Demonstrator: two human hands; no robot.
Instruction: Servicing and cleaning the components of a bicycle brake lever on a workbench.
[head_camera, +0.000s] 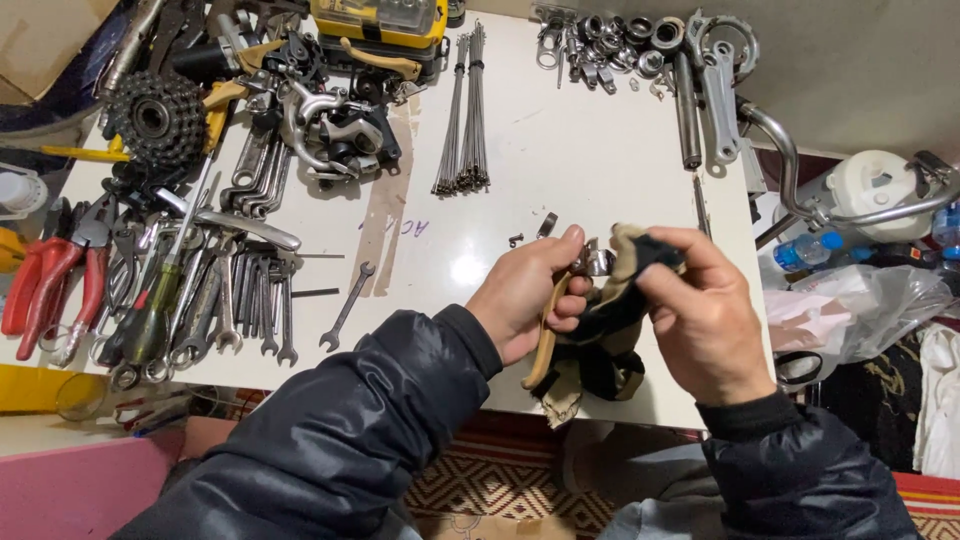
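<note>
At the lower centre, the left hand (528, 300) grips a tan-handled metal part (590, 264) while the right hand (700, 310) presses a black-and-tan rag (600, 340) around it. Beneath lies the white counter (560, 150), with wrenches (235, 300) at left and spokes (465, 110) upper centre. A yellow case (380, 20) sits at the top edge; a clear plastic bag (870, 310) lies at right.
</note>
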